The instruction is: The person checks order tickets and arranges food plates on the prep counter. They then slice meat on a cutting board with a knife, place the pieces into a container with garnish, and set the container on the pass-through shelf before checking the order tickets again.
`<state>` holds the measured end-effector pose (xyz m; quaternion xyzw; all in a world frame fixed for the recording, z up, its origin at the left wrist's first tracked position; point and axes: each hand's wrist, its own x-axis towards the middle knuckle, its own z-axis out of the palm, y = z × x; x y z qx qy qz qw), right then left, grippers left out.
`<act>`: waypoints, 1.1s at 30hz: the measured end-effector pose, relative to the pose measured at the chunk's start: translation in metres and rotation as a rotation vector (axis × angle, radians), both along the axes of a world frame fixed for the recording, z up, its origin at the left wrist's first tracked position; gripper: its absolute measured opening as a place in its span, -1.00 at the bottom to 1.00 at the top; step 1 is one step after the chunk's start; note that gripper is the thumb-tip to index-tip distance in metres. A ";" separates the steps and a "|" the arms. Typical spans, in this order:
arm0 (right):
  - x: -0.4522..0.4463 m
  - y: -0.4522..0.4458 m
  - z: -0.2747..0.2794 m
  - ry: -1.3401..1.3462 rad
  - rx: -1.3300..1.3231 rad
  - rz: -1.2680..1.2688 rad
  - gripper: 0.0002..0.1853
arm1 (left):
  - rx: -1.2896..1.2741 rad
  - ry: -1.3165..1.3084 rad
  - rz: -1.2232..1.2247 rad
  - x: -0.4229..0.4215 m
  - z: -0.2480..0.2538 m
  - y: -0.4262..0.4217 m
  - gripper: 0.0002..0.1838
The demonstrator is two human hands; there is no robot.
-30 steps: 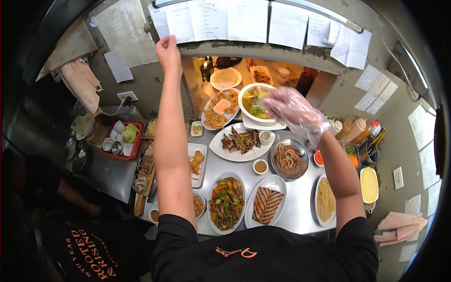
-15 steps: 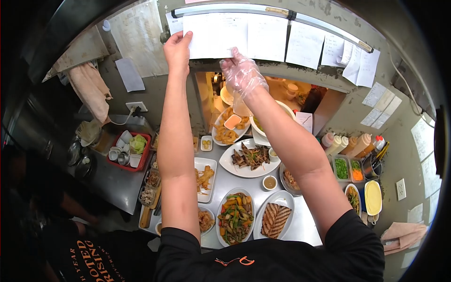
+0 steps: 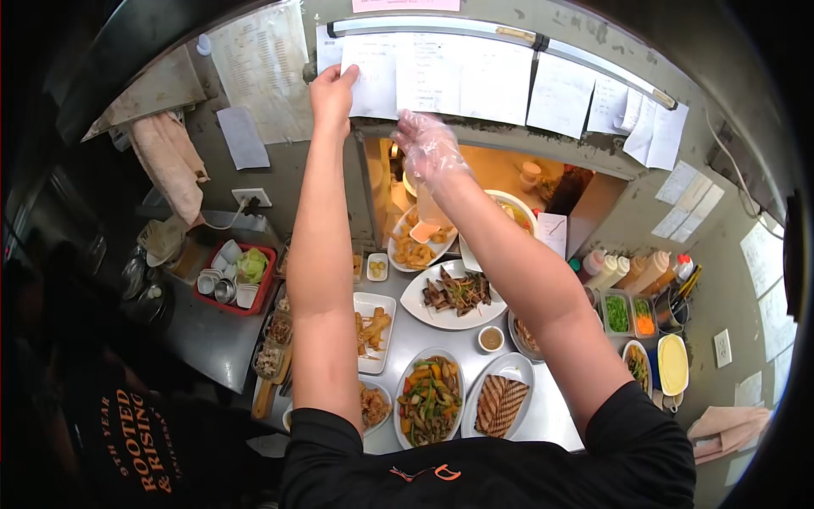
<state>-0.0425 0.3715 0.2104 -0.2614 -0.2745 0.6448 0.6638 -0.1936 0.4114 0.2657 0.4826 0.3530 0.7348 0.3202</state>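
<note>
High on the wall, a row of handwritten paper slips hangs from a metal ticket rail (image 3: 441,31). My bare left hand (image 3: 331,97) pinches the lower left edge of one white order slip (image 3: 371,81), thumb in front and fingers curled. Beside it hangs a second order slip (image 3: 426,72) with lines of writing. My right hand (image 3: 431,146), in a clear plastic glove, is just under that second slip with fingers extended. Its fingertips are close to the slip's bottom edge; whether they touch it I cannot tell.
Below my arms, a steel counter (image 3: 432,341) bears several plated dishes, including stir-fried vegetables (image 3: 430,399) and grilled meat (image 3: 502,403). Sauce bottles (image 3: 627,270) stand at the right. A red basket (image 3: 270,284) sits left, and a co-worker in a black shirt (image 3: 170,424) stands at lower left.
My right hand has dropped slightly from the slips, its fingers straighter. The second slip's writing now shows more plainly. My left hand keeps its pinch. The view has shifted slightly.
</note>
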 end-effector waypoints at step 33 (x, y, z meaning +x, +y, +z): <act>0.012 0.019 0.008 0.029 0.017 0.178 -0.85 | 0.088 0.101 0.728 0.019 0.000 0.017 -0.43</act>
